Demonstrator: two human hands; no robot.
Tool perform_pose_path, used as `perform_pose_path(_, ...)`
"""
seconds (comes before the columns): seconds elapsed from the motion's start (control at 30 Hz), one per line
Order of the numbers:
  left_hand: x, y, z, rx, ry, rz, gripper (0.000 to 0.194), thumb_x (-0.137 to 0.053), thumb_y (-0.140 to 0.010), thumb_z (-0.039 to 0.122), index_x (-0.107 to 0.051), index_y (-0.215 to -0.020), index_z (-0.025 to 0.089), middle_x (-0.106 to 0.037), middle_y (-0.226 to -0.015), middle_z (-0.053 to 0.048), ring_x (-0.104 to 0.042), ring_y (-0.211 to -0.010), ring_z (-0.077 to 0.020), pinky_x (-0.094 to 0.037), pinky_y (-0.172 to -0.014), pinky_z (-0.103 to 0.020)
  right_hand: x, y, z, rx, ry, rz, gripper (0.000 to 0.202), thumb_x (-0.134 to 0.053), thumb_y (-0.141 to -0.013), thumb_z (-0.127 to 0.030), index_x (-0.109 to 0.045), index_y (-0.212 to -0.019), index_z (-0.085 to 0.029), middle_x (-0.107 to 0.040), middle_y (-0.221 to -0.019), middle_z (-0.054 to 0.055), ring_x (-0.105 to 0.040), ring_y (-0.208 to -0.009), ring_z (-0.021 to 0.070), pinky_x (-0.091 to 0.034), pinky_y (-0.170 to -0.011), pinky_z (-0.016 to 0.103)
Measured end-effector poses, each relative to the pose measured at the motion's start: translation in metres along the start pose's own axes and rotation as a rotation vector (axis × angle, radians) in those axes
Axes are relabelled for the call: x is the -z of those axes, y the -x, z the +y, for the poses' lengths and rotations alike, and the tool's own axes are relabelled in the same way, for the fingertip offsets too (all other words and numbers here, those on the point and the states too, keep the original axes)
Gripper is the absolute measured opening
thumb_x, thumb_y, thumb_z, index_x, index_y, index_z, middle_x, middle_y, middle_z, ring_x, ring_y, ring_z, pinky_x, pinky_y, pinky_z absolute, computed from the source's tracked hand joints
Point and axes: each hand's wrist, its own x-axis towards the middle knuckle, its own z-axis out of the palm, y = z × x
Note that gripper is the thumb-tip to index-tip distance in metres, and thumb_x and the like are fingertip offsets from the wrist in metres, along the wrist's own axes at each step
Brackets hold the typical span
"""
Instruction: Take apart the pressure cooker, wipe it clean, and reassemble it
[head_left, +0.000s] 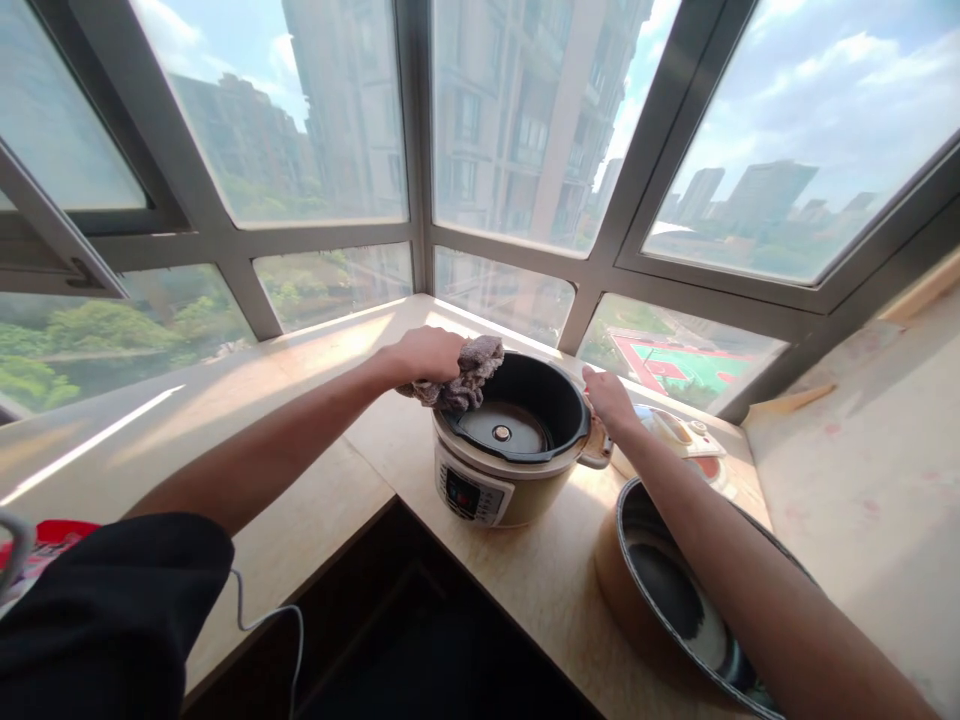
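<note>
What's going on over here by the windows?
A person is busy with an open cooker on a pale ledge. The left hand holds a crumpled cloth at the cooker's rim. The right hand is at the opposite side, near a handle; whether it grips anything is hard to tell. A large round pot sits nearby on the ledge.
</note>
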Motion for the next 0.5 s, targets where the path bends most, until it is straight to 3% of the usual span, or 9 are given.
perform_pose_path(0.13,-0.005,0.026,0.020,0.008,0.019,0.097,0.041,-0.055,-0.080,0.029,-0.066,-0.118,0.018,-0.074,-0.103,-0.017,-0.070,-0.096,-0.0326,-0.053,-0.079,-0.037,0.001,0.003,-0.003,0.007,-0.001,0.010,0.040,-0.044,-0.094,-0.047,-0.041,-0.060,-0.025,-0.043,-0.058,-0.003,-0.041,-0.058,0.0171,-0.033,-0.061,0.032)
perform_pose_path(0.37,-0.023,0.075,0.050,0.184,0.130,0.270,0.035,-0.048,-0.088,0.027,-0.060,-0.119,0.017,-0.071,-0.101,-0.015,-0.071,-0.089,-0.0297,-0.053,-0.073,-0.035,0.001,0.002,-0.002,-0.019,-0.008,-0.016,0.038,-0.044,-0.093,-0.048,-0.047,-0.064,-0.024,-0.048,-0.061,-0.001,-0.045,-0.062,0.0179,-0.033,-0.061,0.032)
perform_pose_path(0.5,-0.033,0.092,0.084,0.054,0.111,0.379,0.033,-0.045,-0.089,0.022,-0.059,-0.119,0.015,-0.067,-0.105,-0.016,-0.070,-0.082,-0.0276,-0.052,-0.065,-0.034,0.002,0.003,-0.002,-0.034,-0.044,0.002,0.035,-0.044,-0.093,-0.049,-0.048,-0.069,-0.024,-0.051,-0.064,0.000,-0.049,-0.064,0.0181,-0.034,-0.062,0.032)
